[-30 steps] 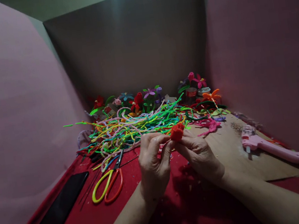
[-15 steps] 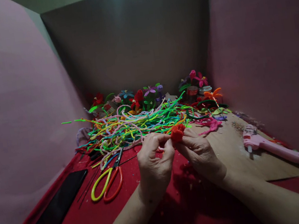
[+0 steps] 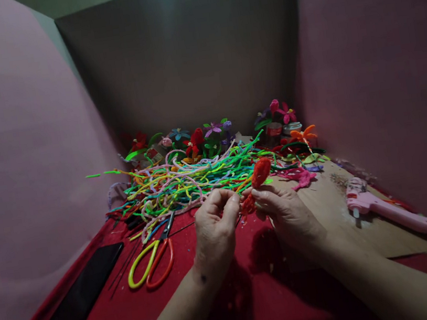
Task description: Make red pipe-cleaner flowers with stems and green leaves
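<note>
Both hands meet over a red cloth (image 3: 234, 305). My right hand (image 3: 288, 215) pinches a red pipe-cleaner piece (image 3: 258, 177) that sticks up and to the right from its fingertips. My left hand (image 3: 215, 228) is closed in a pinch right beside the lower end of that red piece, touching it or a thin wire there; which one I cannot make out. Just behind the hands lies a big tangle of coloured pipe cleaners (image 3: 185, 182).
Yellow and orange scissors (image 3: 150, 256) lie left of the hands, a black phone (image 3: 73, 307) further left. A pink glue gun (image 3: 387, 207) rests on a wooden board (image 3: 336, 217) at the right. Finished pipe-cleaner flowers (image 3: 202, 137) line the back. Pink walls enclose both sides.
The red piece was a bunched lump between the fingertips; now it stands out longer, up and to the right. Both hands have shifted slightly, the left pinch tighter.
</note>
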Demonstrator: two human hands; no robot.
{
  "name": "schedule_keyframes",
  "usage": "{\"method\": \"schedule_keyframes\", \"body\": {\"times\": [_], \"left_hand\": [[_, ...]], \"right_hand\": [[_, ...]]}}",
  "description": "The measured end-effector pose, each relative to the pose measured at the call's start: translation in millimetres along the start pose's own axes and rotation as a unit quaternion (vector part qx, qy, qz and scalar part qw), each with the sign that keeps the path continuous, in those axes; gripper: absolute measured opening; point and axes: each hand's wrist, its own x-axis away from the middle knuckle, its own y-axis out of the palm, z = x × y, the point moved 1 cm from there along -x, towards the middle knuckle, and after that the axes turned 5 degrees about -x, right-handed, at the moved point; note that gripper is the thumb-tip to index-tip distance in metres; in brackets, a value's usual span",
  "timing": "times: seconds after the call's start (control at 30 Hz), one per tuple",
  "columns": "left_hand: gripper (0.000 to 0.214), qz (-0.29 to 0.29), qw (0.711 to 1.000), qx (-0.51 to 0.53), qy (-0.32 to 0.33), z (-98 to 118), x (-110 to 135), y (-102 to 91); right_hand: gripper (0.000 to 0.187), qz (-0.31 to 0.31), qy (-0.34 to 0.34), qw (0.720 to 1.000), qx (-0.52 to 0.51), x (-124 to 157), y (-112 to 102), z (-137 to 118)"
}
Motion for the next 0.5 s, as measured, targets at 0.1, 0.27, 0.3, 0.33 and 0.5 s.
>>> {"method": "schedule_keyframes", "body": {"times": [0.1,0.27,0.3,0.33,0.5], "left_hand": [[0.015,-0.006,0.998,-0.056,0.042,0.8,2.5,3.4],[0.011,0.013,0.97,-0.159,0.183,-6.3,0.7,7.3],[0.015,0.016,0.963,-0.171,0.209,-8.2,-0.2,7.5],[0.019,0.018,0.957,-0.181,0.228,-9.9,-1.1,7.5],[0.018,0.031,0.94,-0.22,0.257,-14.2,-5.0,6.9]], "right_hand": [[0.016,-0.006,0.018,1.0,-0.016,-0.1,-1.5,2.0],[0.016,0.004,0.044,0.999,-0.01,0.6,-0.9,5.3],[0.016,0.002,0.048,0.999,-0.004,1.0,-0.3,5.4],[0.017,-0.003,0.052,0.999,0.003,1.5,0.5,5.4],[0.02,-0.015,0.09,0.995,0.042,4.3,3.2,5.7]]}}
